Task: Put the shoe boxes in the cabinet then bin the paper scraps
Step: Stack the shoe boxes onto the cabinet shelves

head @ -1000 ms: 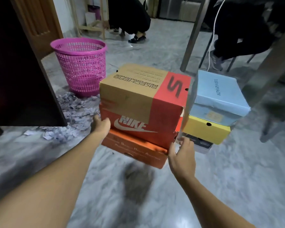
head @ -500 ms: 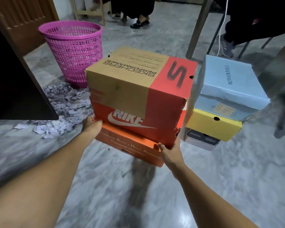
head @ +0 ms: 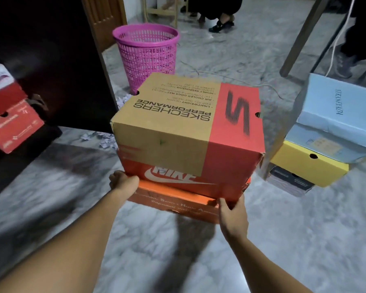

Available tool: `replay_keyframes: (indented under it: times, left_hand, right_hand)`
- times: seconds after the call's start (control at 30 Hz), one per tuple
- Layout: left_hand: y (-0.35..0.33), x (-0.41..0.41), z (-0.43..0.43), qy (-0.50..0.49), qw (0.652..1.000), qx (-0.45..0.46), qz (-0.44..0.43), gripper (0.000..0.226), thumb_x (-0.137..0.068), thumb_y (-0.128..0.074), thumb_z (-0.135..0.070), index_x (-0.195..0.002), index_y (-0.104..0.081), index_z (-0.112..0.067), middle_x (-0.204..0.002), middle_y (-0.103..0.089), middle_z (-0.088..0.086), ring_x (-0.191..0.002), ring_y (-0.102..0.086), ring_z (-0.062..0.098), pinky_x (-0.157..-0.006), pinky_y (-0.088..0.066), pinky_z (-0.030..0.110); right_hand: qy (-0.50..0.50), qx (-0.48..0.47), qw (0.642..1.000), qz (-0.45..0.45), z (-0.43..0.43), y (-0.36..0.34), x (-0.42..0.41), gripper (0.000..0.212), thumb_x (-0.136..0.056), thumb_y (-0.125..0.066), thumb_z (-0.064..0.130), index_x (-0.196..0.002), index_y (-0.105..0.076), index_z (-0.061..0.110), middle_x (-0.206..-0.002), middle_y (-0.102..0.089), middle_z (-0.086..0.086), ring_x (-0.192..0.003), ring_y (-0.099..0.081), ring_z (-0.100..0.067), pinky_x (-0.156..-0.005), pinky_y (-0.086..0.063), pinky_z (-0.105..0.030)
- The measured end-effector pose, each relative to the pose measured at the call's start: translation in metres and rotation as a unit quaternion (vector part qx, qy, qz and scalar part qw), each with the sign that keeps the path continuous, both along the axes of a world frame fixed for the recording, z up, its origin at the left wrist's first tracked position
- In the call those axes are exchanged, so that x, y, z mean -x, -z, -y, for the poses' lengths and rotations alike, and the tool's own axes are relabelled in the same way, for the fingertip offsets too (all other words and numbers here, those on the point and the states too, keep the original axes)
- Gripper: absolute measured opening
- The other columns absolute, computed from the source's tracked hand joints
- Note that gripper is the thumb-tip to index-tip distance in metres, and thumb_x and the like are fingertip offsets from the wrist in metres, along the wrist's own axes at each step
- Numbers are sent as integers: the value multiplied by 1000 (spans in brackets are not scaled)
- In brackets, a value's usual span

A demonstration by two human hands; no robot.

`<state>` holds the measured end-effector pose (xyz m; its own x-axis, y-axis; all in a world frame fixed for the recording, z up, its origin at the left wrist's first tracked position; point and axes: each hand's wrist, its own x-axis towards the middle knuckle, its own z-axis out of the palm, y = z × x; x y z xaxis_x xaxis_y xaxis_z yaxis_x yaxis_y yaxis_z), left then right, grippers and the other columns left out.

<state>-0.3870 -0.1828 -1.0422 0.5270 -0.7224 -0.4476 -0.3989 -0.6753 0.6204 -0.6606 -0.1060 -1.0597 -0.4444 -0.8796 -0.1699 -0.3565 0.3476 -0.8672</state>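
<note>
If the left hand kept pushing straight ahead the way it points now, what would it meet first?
The left hand already presses the held stack: the Nike box lies directly ahead. Beyond it, probably the paper scraps; depth is unclear.

We hold a three-high stack: tan-and-red Skechers cardboard box point(head: 178, 123) on the red Nike box point(head: 178, 178). Behind-left stands the pink plastic mesh basket point(head: 146, 53); right, another box stack topped by a pale blue cardboard box point(head: 336, 115).
</note>
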Motion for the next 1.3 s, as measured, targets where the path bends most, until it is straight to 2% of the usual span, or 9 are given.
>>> replay_keyframes:
  times: [0.3,0.47,0.73,0.83,0.93,1.0,1.07,1.17,1.3]
  left_hand:
    - [21,-73,-90,-178,982,56,-13,61,-50,-45,-25,-101,-58,7,-109,-63,29,-100,-61,44,-86,-54,49]
    - [10,-93,-123,-233,970,64,-18,76,-51,-44,-27,-120,-48,5,-122,-55,30,-112,-54,44,-99,-44,48]
    - [-6,-125,-137,-245,966,75,-33,31,-76,-45,-14,-102,-57,-4,-104,-65,25,-92,-64,41,-85,-55,51]
    - [-38,-122,-129,-328,933,143,-32,30,-92,-39,-6,-118,-54,-2,-122,-58,25,-109,-56,42,-94,-46,43]
    - [-71,-122,-128,-425,871,241,-56,36,-96,-40,-19,-122,-60,-6,-130,-59,17,-116,-55,36,-98,-43,40]
    - [-96,-118,-128,-452,834,296,-112,36,-94,-40,-36,-104,-64,-12,-115,-65,12,-102,-60,30,-88,-46,37]
    - [-121,-112,-128,-425,836,323,-129,38,-95,-40,-46,-85,-61,-16,-96,-63,7,-86,-56,23,-77,-41,31]
    - [-141,-106,-122,-332,869,337,-143,46,-93,-42,-60,-98,-64,-20,-91,-66,3,-86,-62,22,-67,-44,28]
    - [-153,-104,-119,-322,879,327,-129,31,-89,-54,-54,-97,-62,-25,-92,-67,4,-77,-62,20,-47,-50,23]
  right_hand:
    - [-107,-2,994,-18,-4,2,-59,46,-90,-58,32,-134,-44,33,-117,-65,4,-111,-60,-26,-96,-43,-39]
    - [-168,9,986,-21,-7,10,-88,48,-89,-57,35,-136,-44,34,-119,-65,5,-111,-61,-26,-91,-44,-37]
    - [-218,56,974,5,-4,-4,-93,62,-81,-18,53,-132,-49,37,-127,-62,6,-114,-57,-22,-90,-43,-38]
    - [-122,104,986,52,6,-34,-91,77,-73,-14,55,-135,-54,33,-136,-60,5,-126,-53,-15,-102,-40,-36]
    - [-87,141,977,133,22,-80,-94,71,-76,-23,61,-127,-62,32,-128,-65,5,-121,-57,-10,-99,-41,-28]
    - [-127,157,963,178,37,-111,-95,67,-79,-32,68,-123,-65,30,-123,-68,4,-116,-60,-9,-100,-45,-31]
    - [-210,147,943,214,51,-136,-95,56,-89,-38,65,-116,-70,28,-114,-72,5,-112,-64,-9,-100,-48,-38]
    - [-302,128,921,208,60,-155,-98,37,-99,-45,48,-109,-73,27,-111,-73,7,-111,-65,-8,-103,-48,-38]
    - [-322,101,913,230,64,-160,-107,67,-79,-58,67,-125,-68,19,-133,-63,1,-126,-56,-14,-113,-38,-43]
